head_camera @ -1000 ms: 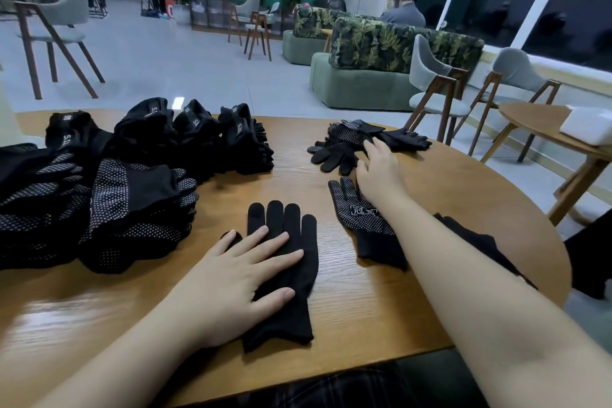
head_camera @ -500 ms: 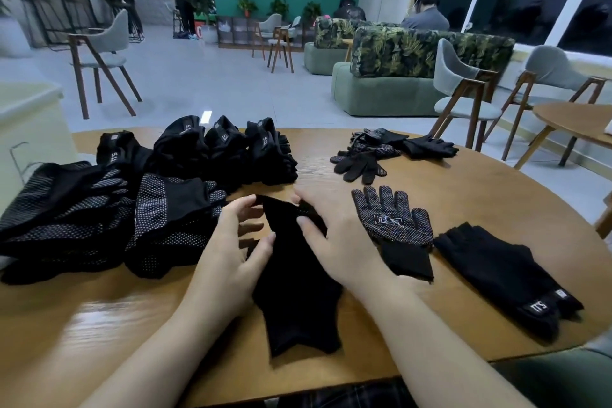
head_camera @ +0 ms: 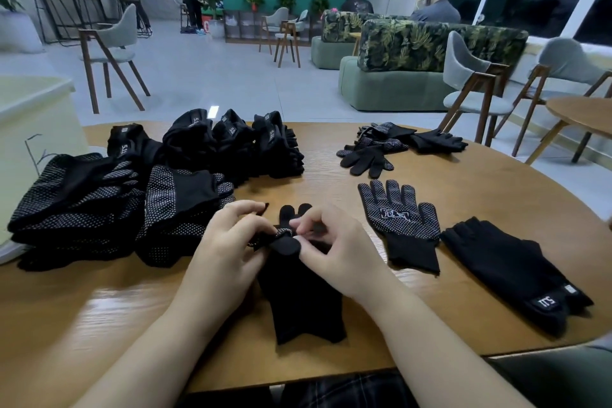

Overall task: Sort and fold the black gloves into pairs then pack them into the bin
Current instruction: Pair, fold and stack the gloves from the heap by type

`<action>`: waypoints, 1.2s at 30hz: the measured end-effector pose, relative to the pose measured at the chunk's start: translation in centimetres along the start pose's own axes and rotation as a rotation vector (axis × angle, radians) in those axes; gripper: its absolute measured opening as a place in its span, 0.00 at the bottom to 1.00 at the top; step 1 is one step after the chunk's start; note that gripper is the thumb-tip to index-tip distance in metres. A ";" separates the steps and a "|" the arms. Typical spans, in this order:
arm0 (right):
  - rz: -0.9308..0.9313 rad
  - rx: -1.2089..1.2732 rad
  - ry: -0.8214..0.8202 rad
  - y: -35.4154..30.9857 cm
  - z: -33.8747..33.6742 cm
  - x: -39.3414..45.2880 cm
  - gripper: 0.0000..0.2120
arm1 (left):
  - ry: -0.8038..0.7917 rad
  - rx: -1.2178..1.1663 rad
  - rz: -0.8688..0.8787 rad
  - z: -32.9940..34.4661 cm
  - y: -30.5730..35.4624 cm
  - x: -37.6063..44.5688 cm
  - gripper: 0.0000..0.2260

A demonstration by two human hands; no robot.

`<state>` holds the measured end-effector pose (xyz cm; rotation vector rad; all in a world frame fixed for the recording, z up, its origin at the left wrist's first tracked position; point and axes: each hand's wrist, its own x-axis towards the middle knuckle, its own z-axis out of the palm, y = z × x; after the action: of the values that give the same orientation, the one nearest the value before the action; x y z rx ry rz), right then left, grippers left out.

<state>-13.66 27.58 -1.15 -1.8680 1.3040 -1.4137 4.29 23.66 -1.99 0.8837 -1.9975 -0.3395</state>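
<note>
— Which step is this?

— Folding, I'd judge. The left hand [head_camera: 228, 252] and right hand [head_camera: 334, 248] both pinch the finger end of a plain black glove [head_camera: 304, 301], which lies on the worktop [head_camera: 99, 315] just left of the dotted glove [head_camera: 399, 220].

— And next?

— Probably rolling the fingers down towards the cuff. The folded stacks [head_camera: 178, 209] sit further left of the dotted glove; no bin is clearly visible.

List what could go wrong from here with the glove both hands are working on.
1. Left hand and right hand pinch only the finger end of the plain black knit glove; it may slip and unfold.
2. The white-dotted black glove and the fingerless black glove with a label lie close by; a mismatched pair is possible.
</note>
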 end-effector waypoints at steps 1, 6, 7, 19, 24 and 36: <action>-0.017 -0.090 0.008 0.0 0.0 -0.1 0.06 | -0.017 -0.017 -0.017 -0.1 0.0 0.0 0.09; 0.027 -0.334 -0.102 0.3 -0.6 0.0 0.06 | -0.031 0.025 0.000 -0.4 0.3 0.0 0.11; 0.033 -0.359 -0.146 0.4 -0.6 -0.1 0.07 | -0.006 0.037 0.001 -0.4 0.4 0.0 0.12; -0.097 -0.434 -0.040 0.6 -0.2 -0.9 0.06 | 0.072 -0.172 -0.141 -0.8 1.3 -0.4 0.14; -0.218 -0.476 0.176 -1.1 -0.9 0.8 0.06 | -0.078 0.044 0.136 -1.7 1.8 0.6 0.16; -0.275 -0.511 0.171 -7.7 -4.8 6.6 0.10 | -0.127 0.110 0.021 -5.3 6.3 8.7 0.04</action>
<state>-14.69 26.06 9.93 -2.3758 1.6636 -1.5021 2.79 22.52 9.86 0.9287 -2.1585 -0.2822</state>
